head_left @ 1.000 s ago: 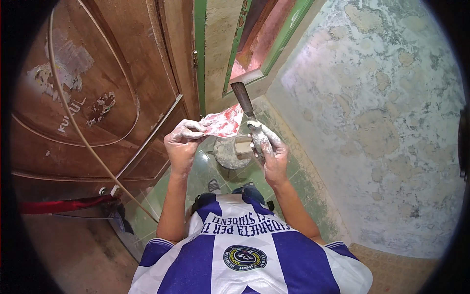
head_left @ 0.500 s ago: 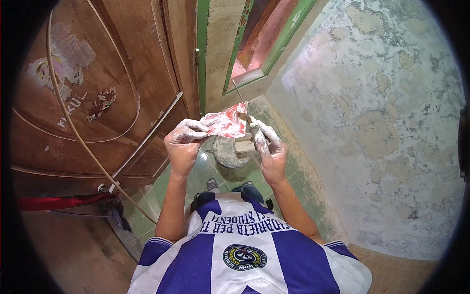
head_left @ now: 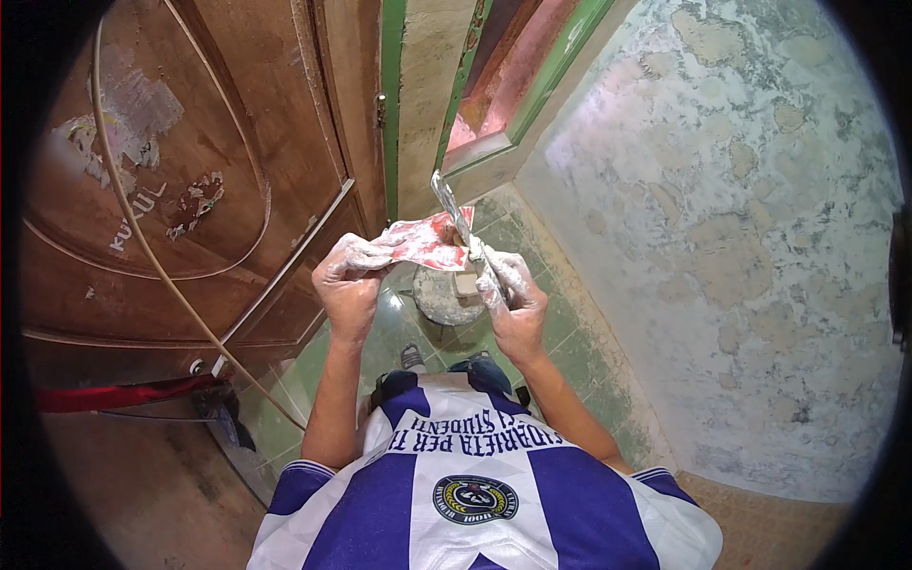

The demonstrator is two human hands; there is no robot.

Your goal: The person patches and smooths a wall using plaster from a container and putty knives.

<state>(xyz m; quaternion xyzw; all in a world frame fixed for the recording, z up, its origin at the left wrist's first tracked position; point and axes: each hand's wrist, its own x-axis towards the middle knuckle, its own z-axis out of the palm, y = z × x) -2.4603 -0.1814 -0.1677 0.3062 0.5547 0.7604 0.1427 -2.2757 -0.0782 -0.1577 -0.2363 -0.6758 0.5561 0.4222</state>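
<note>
Sandpaper (head_left: 425,243) between hands (left hand (head_left: 349,280) pinching, right hand (head_left: 513,294) gripping scraper (head_left: 454,211))

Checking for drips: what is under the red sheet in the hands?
Below the red sheet stands a grey bucket on the green floor tiles. Sheet and hands cover the bucket's contents.

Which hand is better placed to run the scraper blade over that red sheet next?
Right, most likely. The right hand already grips the scraper by its handle, blade lying against the red sheet. The left hand pinches the sheet's other edge, steadying it.
</note>
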